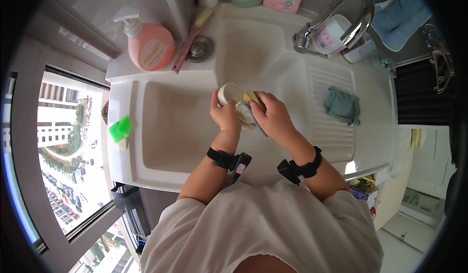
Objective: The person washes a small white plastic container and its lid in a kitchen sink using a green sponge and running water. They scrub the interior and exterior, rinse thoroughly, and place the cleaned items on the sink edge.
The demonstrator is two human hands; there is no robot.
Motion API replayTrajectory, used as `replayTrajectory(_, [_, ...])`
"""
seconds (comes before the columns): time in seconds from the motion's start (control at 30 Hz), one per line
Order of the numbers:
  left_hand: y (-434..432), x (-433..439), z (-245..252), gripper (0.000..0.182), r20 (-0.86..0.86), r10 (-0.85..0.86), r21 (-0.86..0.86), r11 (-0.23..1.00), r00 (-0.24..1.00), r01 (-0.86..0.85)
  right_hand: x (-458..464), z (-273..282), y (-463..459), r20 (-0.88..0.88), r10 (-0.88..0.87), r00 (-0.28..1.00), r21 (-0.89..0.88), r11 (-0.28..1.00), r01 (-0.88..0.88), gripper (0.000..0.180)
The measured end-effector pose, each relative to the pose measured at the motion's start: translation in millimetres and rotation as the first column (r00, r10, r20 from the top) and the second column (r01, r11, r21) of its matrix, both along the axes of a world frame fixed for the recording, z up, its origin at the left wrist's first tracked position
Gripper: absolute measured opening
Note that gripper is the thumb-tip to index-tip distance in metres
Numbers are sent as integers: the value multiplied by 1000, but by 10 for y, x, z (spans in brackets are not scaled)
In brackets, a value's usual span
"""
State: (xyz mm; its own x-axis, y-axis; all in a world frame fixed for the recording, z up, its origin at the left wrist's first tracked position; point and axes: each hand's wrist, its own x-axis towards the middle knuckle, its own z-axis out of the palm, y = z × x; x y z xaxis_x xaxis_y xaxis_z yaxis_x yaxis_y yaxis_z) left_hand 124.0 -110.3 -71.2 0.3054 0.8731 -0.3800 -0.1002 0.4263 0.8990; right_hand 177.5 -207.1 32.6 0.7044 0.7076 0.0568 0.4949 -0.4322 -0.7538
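Over the white sink, my left hand [223,112] grips a small white cup [227,93], tilted with its mouth towards my right hand. My right hand [272,116] holds a yellowish sponge [249,97] close to the cup's mouth; whether it touches the cup I cannot tell. A thin grey strip [260,122] shows along the inner side of my right fingers, partly hidden by them. Between and just below both hands is another round white vessel [245,115], partly covered by my fingers. The sink's deep left basin [172,127] lies beside my left hand.
A pink pump bottle [151,48], a pink-handled brush [190,41] and a metal drain strainer [199,49] stand at the back left. The chrome faucet [360,21] arches at the back right. A teal cloth [342,105] lies on the ribbed drainboard; green sponges [120,128] rest on the left rim.
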Motion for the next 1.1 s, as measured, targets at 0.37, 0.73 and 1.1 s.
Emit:
replayTrajectory(0.37, [61, -6, 42, 51, -124, -60, 20, 998, 990, 63, 29, -137, -270, -51, -15, 999, 102, 995, 20, 24])
replayTrajectory(0.73, [-158, 93, 201, 72, -483, -123, -214, 977, 867, 20, -78, -142, -165, 585, 178, 791, -227, 972, -50, 43])
replayTrajectory(1.1, [-98, 119, 182, 75, -614, -84, -243, 966, 785, -86, -60, -537, 7, 46, -345, 938, 116, 934, 338, 40])
